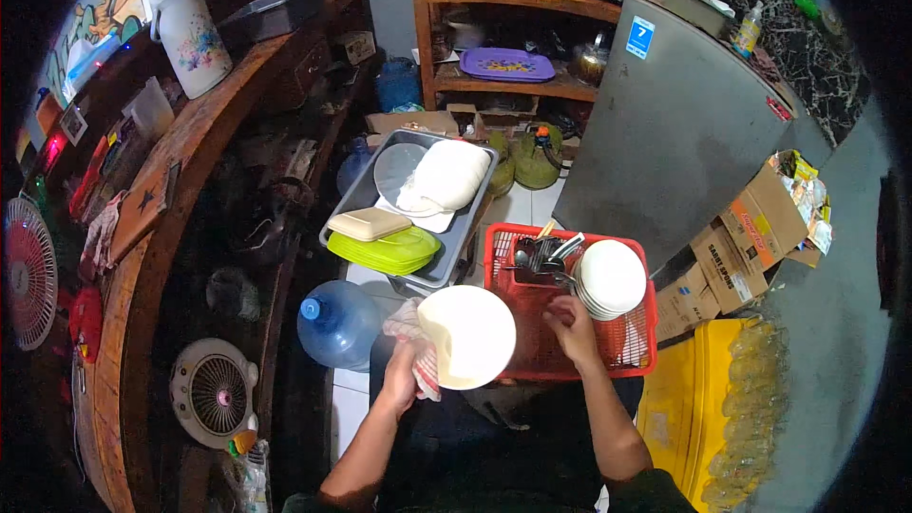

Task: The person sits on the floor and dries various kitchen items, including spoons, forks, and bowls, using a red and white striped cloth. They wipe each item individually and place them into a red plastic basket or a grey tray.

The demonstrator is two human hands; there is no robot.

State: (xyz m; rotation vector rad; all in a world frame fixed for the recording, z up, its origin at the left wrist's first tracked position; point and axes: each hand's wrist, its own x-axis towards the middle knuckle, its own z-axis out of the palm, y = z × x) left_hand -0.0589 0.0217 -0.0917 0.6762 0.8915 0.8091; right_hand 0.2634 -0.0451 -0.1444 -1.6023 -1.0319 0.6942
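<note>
My left hand grips a white bowl by its left side through a striped cloth. My right hand, with nothing in it, has its fingers apart over a red plastic basket, just left of a stack of white bowls. Spoons and other utensils stand in a small holder at the basket's back left. Beyond my left hand, a grey tub holds green plates, a beige lidded container, a clear round cover and a white rounded item.
A blue water jug stands left of the bowl. A grey refrigerator rises behind the basket at right. Cardboard boxes and a yellow container stand at the right. A long wooden counter runs along the left. Green gas cylinders stand behind the tub.
</note>
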